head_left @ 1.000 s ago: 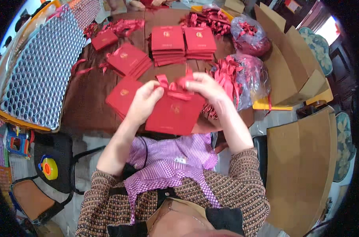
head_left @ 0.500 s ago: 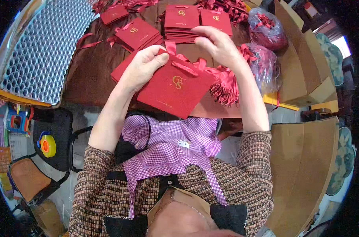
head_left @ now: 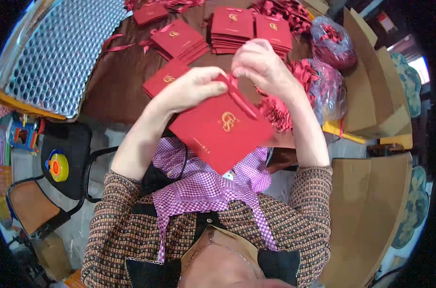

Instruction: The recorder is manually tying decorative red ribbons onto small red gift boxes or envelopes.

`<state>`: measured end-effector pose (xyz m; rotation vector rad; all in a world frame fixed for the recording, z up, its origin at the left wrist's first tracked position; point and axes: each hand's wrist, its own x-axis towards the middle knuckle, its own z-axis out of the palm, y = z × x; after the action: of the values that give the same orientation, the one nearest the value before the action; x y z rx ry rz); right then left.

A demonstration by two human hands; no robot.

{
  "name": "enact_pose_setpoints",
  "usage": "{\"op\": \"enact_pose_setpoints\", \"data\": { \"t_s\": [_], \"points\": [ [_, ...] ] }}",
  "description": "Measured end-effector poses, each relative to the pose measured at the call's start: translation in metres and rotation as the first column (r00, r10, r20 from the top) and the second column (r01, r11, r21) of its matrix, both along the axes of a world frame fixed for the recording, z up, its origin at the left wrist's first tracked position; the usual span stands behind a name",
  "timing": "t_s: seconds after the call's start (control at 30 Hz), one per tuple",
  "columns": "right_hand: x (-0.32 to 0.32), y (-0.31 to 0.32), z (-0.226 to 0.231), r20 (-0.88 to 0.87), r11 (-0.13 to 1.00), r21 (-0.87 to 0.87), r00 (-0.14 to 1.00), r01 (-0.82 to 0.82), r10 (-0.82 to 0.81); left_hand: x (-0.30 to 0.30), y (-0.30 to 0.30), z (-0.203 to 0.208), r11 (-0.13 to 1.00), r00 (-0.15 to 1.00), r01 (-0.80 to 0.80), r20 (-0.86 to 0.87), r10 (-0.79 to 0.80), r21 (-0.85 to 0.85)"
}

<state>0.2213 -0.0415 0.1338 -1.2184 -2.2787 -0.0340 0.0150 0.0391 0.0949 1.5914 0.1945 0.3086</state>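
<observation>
My left hand [head_left: 191, 90] pinches the top edge of a small red gift bag [head_left: 218, 129] with a gold emblem, held flat and tilted above my lap. A satin ribbon [head_left: 242, 103] runs along the bag's upper edge. Close beside that edge, my right hand [head_left: 265, 68] has thumb and fingers pinched together on a strand of red ribbon [head_left: 234, 80]. Another red bag [head_left: 165, 78] lies on the table just beyond my left wrist.
Stacks of red bags [head_left: 179, 41] lie across the brown-covered table [head_left: 115, 91]. Loose red ribbons [head_left: 275, 113] and a clear plastic bag of ribbons [head_left: 330, 41] sit at the right, by a cardboard box [head_left: 364, 81]. A honeycomb-like tray [head_left: 55, 57] stands at the left.
My right hand has come in from beside the far stack to the ribbon at the bag's top edge. The held bag has shifted slightly right and nearer to me.
</observation>
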Motion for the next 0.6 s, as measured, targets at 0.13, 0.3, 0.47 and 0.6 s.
{"op": "enact_pose_setpoints", "data": {
  "t_s": [0.13, 0.3, 0.47, 0.6],
  "points": [
    [-0.004, 0.000, -0.013, 0.011, 1.000, -0.003, 1.000, 0.002, -0.002, 0.002, 0.000, -0.018, 0.975, 0.998, 0.058, 0.038, -0.051, -0.216],
    [0.022, -0.003, -0.020, -0.554, 0.940, -0.135, 0.763, 0.313, -0.334, -0.007, 0.020, -0.034, 0.860, 0.875, -0.299, 0.240, 0.420, -0.413],
    [0.020, -0.018, -0.023, -0.751, 0.920, -0.283, 0.533, 0.272, -0.389, -0.011, 0.053, -0.042, 0.546, 0.544, -0.553, 0.224, 0.809, -0.629],
    [0.002, -0.013, -0.057, -0.708, 0.899, -0.418, 0.574, 0.130, -0.412, -0.004, 0.047, -0.037, 0.517, 0.514, -0.557, 0.219, 0.829, -0.650]
  ]
}}
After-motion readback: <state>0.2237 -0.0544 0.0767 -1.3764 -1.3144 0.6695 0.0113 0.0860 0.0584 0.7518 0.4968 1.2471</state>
